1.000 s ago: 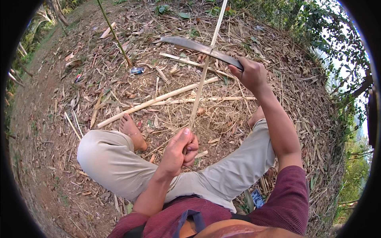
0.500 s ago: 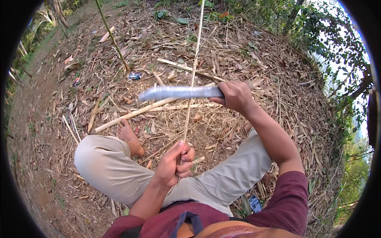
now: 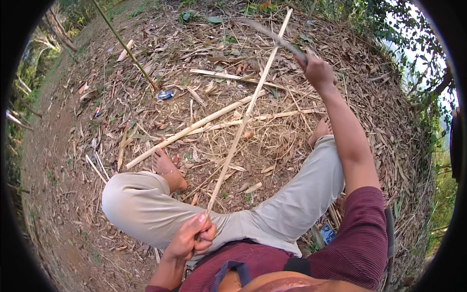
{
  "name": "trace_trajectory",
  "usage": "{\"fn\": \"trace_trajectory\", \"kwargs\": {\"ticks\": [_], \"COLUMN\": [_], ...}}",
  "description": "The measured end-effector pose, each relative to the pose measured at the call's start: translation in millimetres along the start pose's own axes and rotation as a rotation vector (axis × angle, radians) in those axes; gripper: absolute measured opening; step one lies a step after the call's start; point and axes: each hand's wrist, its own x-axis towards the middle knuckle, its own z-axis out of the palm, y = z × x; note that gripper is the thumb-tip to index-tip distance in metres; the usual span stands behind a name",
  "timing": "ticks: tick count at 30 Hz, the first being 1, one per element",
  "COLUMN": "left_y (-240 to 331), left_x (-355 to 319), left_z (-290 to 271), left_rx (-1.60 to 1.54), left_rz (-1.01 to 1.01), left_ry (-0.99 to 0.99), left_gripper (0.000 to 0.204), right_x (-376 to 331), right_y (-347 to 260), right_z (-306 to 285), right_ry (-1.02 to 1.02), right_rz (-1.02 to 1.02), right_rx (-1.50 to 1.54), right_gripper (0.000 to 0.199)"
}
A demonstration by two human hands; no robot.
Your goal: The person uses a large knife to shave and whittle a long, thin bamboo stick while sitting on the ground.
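My left hand (image 3: pixel 193 237) is closed round the near end of a long, thin bamboo strip (image 3: pixel 241 127), close to my waist. From there the strip slants away up and to the right. My right hand (image 3: pixel 317 73) grips a large curved knife (image 3: pixel 287 46) by its handle, which my fingers mostly cover. The blade, a little blurred, crosses the strip near its far end and appears to touch it. Pale shavings (image 3: pixel 262 146) lie on the ground beneath the strip, between my bare feet.
Split bamboo pieces (image 3: pixel 194 127) lie across the ground by my left foot (image 3: pixel 168 170). A green stalk (image 3: pixel 127 46) rises at the far left, near a small blue packet (image 3: pixel 165 95). Dry leaves cover the slope. A blue patterned object (image 3: pixel 327 234) rests beside my right thigh.
My right hand has carried the knife away from me, toward the strip's far end. My left hand has drawn down and left toward my waist, so the strip now slants right.
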Motion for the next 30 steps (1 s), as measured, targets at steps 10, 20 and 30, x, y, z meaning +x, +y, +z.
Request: {"fn": "trace_trajectory", "kwargs": {"ticks": [10, 20, 30], "left_y": [-15.6, -47.4, -30.9], "left_x": [-52.0, -108.3, 25.9], "left_z": [-30.7, -38.6, -0.6], "left_rx": [0.143, 0.299, 0.49], "left_rz": [-0.119, -0.242, 0.185], "left_ry": [0.03, 0.312, 0.147], "left_gripper": [0.035, 0.034, 0.032], "right_x": [-14.8, -31.8, -18.5], "right_y": [53.1, 166.6, -27.6], "right_z": [-8.1, -4.6, -51.2], "right_ry": [-0.004, 0.182, -0.256], "right_rz": [0.085, 1.113, 0.919], "right_rx": [-0.101, 0.238, 1.779], "right_gripper": [0.055, 0.078, 0.079]}}
